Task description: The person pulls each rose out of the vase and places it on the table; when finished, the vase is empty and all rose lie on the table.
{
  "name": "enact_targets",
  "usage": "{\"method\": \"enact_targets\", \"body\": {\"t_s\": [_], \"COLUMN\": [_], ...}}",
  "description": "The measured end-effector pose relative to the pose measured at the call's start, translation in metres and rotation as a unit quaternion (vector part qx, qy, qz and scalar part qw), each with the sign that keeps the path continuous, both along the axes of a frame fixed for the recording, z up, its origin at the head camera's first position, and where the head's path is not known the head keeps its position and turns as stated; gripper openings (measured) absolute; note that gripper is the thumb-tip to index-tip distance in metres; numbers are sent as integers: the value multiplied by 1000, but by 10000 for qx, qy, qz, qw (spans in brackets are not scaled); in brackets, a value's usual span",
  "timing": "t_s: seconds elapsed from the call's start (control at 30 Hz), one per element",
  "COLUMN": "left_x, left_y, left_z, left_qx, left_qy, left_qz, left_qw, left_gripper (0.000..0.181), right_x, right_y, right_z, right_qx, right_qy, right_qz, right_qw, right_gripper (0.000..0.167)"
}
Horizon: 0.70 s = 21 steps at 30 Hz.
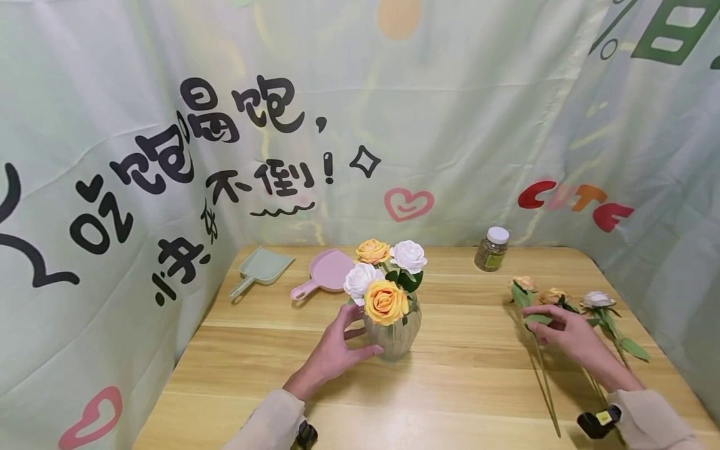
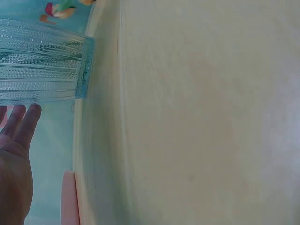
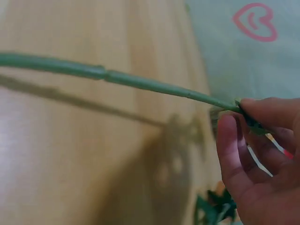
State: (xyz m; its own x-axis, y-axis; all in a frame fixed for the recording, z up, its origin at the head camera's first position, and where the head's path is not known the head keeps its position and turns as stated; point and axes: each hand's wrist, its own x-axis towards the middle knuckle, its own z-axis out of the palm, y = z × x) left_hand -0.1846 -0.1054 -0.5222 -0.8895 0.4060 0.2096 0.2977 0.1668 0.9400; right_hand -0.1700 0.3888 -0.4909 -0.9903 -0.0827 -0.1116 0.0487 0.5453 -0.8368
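A ribbed clear glass vase (image 1: 400,342) stands upright on the wooden table with two white roses and two yellow-orange roses in it. My left hand (image 1: 330,351) holds its left side, thumb at the front and fingers further back. From the left wrist, fingertips (image 2: 32,112) are at the ribbed glass wall. Over at the right, my right hand (image 1: 570,334) pinches the stem of a peach rose (image 1: 524,284) between thumb and fingers. The right wrist view shows its green stem (image 3: 150,85) raised off the table, casting a shadow.
An orange-brown rose (image 1: 554,296) and a white rose (image 1: 598,300) lie beside the right hand. A white-lidded jar (image 1: 491,251) stands at the back. Green (image 1: 265,265) and pink (image 1: 332,270) dustpan-shaped items lie left of the vase. Printed cloth hangs behind.
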Motion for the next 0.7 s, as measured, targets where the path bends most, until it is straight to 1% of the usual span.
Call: {"method": "enact_targets", "body": {"t_s": [0.13, 0.27, 0.6, 0.7], "left_x": [1, 1, 1, 1], "left_y": [0, 0, 0, 0], "left_z": [1, 1, 1, 1], "left_qx": [14, 20, 14, -7], "left_qy": [6, -2, 45, 33], "left_qz": [7, 4, -1, 14], "left_qw": [10000, 10000, 10000, 10000], "left_gripper": [84, 84, 84, 83], "right_x": [1, 1, -3, -2], "right_y": [0, -2, -3, -4], "right_z": [-14, -21, -20, -18], "right_qx": [226, 597, 872, 1014], "right_qy": [-41, -25, -167, -79], "right_qz": [-20, -91, -232, -182], "right_qw": [9997, 9982, 9958, 9947], "right_gripper": [47, 44, 53, 57]}}
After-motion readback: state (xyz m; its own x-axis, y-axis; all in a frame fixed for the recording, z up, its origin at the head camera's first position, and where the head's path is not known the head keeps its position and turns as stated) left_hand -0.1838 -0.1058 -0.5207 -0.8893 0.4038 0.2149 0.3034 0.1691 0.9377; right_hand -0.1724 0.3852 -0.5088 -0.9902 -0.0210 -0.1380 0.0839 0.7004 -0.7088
